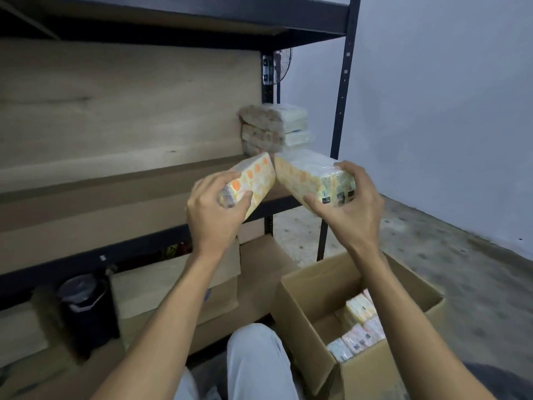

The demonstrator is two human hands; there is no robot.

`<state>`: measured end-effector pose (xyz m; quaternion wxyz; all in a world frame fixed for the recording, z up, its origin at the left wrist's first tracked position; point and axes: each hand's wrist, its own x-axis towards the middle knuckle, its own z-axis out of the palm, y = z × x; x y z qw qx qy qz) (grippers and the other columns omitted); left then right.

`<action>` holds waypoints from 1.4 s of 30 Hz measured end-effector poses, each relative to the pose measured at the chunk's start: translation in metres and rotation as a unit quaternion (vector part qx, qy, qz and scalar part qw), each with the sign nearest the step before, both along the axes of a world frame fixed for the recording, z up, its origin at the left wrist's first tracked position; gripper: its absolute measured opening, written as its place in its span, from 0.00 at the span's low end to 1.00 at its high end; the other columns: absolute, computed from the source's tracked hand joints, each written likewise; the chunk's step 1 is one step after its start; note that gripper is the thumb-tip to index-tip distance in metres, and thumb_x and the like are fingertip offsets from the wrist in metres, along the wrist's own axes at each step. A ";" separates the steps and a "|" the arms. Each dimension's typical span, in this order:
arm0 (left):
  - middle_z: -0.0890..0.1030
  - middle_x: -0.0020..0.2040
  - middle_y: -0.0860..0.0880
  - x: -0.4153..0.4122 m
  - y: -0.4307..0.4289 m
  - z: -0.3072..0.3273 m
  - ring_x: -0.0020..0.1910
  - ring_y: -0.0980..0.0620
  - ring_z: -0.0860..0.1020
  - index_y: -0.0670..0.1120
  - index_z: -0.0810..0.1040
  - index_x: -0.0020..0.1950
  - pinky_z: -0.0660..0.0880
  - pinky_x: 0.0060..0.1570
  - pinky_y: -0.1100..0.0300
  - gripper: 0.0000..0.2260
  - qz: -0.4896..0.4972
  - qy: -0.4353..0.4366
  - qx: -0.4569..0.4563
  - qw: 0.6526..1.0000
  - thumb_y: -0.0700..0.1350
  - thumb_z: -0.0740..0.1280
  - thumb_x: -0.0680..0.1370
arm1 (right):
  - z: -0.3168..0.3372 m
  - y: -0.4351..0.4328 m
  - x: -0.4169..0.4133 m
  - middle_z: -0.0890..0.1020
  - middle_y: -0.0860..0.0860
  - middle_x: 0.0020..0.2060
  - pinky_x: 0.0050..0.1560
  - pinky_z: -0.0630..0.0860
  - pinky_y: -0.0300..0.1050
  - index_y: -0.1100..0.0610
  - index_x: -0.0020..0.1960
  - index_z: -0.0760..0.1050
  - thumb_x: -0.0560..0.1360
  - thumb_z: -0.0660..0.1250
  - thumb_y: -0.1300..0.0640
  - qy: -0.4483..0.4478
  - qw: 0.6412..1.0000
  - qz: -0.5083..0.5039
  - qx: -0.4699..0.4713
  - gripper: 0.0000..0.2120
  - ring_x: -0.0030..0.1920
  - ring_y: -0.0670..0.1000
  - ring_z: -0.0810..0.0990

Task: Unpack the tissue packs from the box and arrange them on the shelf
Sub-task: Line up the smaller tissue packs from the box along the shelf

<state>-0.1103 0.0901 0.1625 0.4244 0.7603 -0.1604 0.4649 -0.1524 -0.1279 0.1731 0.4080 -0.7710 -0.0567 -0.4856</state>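
Both forearms reach up toward the shelf point(115, 180) and its front edge. The left hand point(213, 209) curls its fingers round the near end of an orange-dotted tissue pack point(255, 180). The right hand point(353, 203) clasps a second tissue pack point(305, 173) with spread fingers, thumb beneath. The packs' far corners touch.

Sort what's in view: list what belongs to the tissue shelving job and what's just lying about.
Job: left hand gripping left pack; right hand gripping right pack; stacked packs; shelf; box; boxed packs.
Lying about: black container; fan; flat cardboard.
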 end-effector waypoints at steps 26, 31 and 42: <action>0.76 0.59 0.56 0.070 0.190 -0.028 0.61 0.53 0.72 0.51 0.80 0.59 0.65 0.60 0.61 0.20 0.082 0.137 0.148 0.976 0.43 0.77 0.68 | -0.040 0.080 0.178 0.75 0.37 0.55 0.56 0.77 0.50 0.45 0.56 0.71 0.59 0.82 0.54 0.218 0.942 0.254 0.019 0.30 0.57 0.47 0.75; 0.78 0.60 0.56 0.077 0.202 -0.026 0.66 0.53 0.70 0.54 0.79 0.59 0.59 0.70 0.47 0.21 0.124 0.152 0.181 0.964 0.45 0.77 0.67 | -0.039 0.067 0.197 0.71 0.39 0.61 0.61 0.76 0.55 0.43 0.56 0.72 0.59 0.81 0.58 0.268 0.917 0.292 0.027 0.31 0.63 0.51 0.73; 0.74 0.66 0.51 0.079 0.158 0.006 0.71 0.50 0.66 0.53 0.75 0.64 0.49 0.75 0.46 0.25 0.191 0.160 0.214 0.944 0.45 0.75 0.68 | 0.003 0.097 0.195 0.66 0.52 0.72 0.73 0.59 0.53 0.49 0.66 0.71 0.64 0.77 0.46 0.171 0.962 0.117 -0.179 0.33 0.73 0.53 0.62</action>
